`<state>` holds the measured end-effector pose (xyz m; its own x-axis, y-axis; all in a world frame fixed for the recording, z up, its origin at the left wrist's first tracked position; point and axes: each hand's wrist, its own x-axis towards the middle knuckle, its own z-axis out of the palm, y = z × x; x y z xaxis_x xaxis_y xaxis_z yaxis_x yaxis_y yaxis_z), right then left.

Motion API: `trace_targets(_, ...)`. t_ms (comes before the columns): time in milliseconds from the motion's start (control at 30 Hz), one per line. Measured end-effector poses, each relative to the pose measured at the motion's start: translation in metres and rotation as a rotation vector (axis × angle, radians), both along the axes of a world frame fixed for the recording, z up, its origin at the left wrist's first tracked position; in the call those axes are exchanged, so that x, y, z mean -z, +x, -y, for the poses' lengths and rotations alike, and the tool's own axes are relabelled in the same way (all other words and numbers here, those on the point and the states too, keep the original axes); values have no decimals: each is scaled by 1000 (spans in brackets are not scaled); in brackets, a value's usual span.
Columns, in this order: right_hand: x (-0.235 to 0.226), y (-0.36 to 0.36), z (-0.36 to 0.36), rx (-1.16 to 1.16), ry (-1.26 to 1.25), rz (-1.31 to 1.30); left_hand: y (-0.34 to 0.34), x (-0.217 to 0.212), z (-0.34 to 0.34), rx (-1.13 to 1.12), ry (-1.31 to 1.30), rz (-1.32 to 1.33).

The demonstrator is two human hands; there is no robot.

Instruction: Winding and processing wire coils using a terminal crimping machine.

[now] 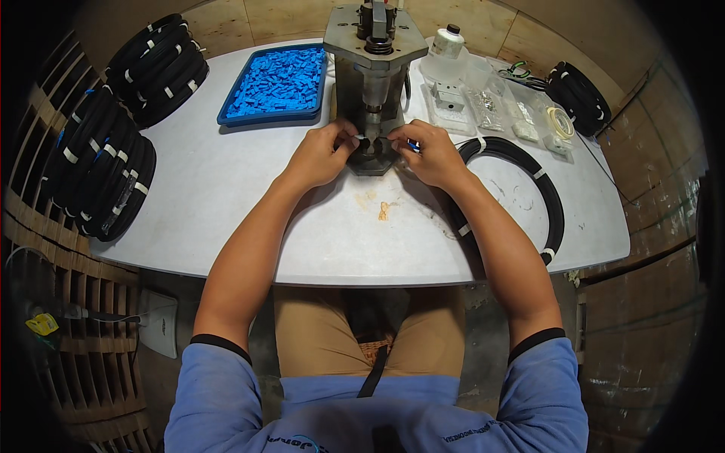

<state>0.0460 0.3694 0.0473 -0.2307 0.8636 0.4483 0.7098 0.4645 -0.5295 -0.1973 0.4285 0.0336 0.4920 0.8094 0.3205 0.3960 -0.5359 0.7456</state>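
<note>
A grey metal bench press (375,49) stands at the far middle of the table, its round ram (373,89) pointing down at the base (370,162). At the lower end of the ram, my left hand (326,155) is closed in a pinch on a small light piece, too small to name. Opposite it, my right hand (430,153) is closed with a small blue piece (413,145) showing between its fingers. A thin dark end also shows at its fingertips. Beside my right forearm lies a black cable coil (555,204) bound with white tape, partly hidden by the arm.
Left of the press sits a dark tray (226,119) heaped with blue pieces (276,83). Taped black coils (98,166) stand along the left edge. At the back right are a white bottle (448,41), clear bags of small parts (491,109), a tape roll (559,122) and another coil (578,98).
</note>
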Motion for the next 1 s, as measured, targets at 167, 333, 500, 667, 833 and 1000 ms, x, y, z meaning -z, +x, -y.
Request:
trace_targets(167, 2, 1, -1, 6, 26, -5, 2, -1, 1, -1, 1, 7)
trace_targets(333, 1, 0, -1, 9, 20, 4, 2, -1, 0, -10, 33, 11)
trace_targets(500, 2, 0, -1, 3, 17, 2, 1, -1, 0, -11, 10, -3)
trace_targets(667, 2, 0, -1, 3, 4, -7, 1, 1, -1, 8, -5, 10)
trace_targets(833, 2, 0, -2, 4, 16, -4, 1, 3, -3, 6, -5, 15)
trace_targets(1000, 2, 0, -2, 12, 12, -3, 1, 2, -2, 10, -9, 11)
